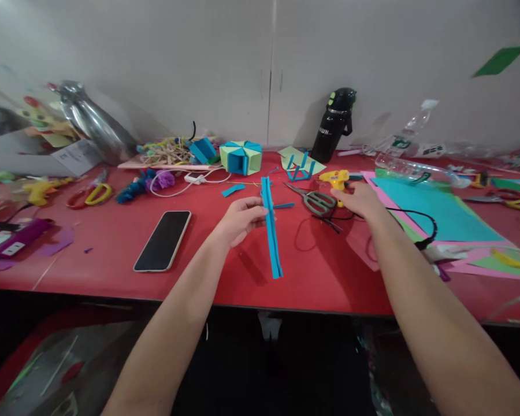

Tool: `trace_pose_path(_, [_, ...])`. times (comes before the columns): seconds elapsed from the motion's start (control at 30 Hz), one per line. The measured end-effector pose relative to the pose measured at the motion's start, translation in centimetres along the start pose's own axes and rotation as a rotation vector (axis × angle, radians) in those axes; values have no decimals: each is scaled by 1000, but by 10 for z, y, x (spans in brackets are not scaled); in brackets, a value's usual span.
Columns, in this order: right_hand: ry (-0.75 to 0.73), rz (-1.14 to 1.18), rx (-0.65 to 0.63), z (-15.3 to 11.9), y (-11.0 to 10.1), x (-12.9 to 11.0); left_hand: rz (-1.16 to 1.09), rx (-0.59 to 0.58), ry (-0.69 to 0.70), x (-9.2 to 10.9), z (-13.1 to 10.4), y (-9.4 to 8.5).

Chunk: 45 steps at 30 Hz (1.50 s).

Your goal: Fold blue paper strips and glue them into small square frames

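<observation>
My left hand point(242, 221) pinches a long folded blue paper strip point(272, 242) near its middle, with the strip held lengthwise above the red table point(303, 277). My right hand point(356, 199) is at the yellow glue gun point(335, 177), its fingers closed round the handle. Between the two hands lie dark-handled scissors point(318, 202). A short blue strip point(285, 205) rests just right of the left hand, and another blue piece point(233, 190) lies behind it. Further back is a small frame of blue strips point(301, 170) beside pale green paper.
A phone point(163, 241) lies left of my left forearm. At the back stand a blue and green paper shape point(241, 157) and a black bottle point(333, 127). Coloured sheets point(437, 208), a plastic bottle point(411, 130) and a black cable point(431, 222) are on the right.
</observation>
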State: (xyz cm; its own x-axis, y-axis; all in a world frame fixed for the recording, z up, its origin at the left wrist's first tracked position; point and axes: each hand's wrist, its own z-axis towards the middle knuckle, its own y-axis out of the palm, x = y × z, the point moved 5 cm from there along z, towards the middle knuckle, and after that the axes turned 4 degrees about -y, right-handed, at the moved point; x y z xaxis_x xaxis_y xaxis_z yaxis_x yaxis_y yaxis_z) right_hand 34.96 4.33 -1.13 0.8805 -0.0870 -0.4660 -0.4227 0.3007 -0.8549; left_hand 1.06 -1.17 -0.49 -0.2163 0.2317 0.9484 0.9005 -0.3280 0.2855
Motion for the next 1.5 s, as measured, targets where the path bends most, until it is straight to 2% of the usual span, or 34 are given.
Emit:
trace_pose_path(0.1, [92, -31, -35, 5, 12, 4, 35, -8, 15, 1, -2, 3])
trace_pose_path(0.27, [154, -82, -17, 11, 22, 5, 91, 12, 32, 0, -2, 7])
trace_pose_path(0.37, [156, -26, 54, 13, 20, 1, 192, 121, 58, -2, 1, -1])
trace_pose_path(0.5, [-8, 390, 151, -3, 8, -24, 493, 337, 207, 1, 4, -14])
trace_pose_path(0.6, [-179, 624, 38, -28, 3, -55, 631, 372, 271, 3, 4, -16])
trace_pose_path(0.73, [-332, 704, -64, -63, 3, -89, 731, 431, 263, 5, 0, -17])
trace_pose_path(0.93, [-470, 588, -56, -86, 14, -108, 665, 398, 246, 2, 1, -18])
trace_pose_path(1.1, [-420, 523, 5, -83, 17, -104, 632, 367, 249, 1, 1, -15])
trace_pose_path(1.3, [-377, 493, 17, -82, 17, -100, 600, 370, 254, 1, 0, -14])
trace_pose_path(1.5, [-389, 471, 37, -85, 13, -103, 519, 352, 261, 1, 0, -15])
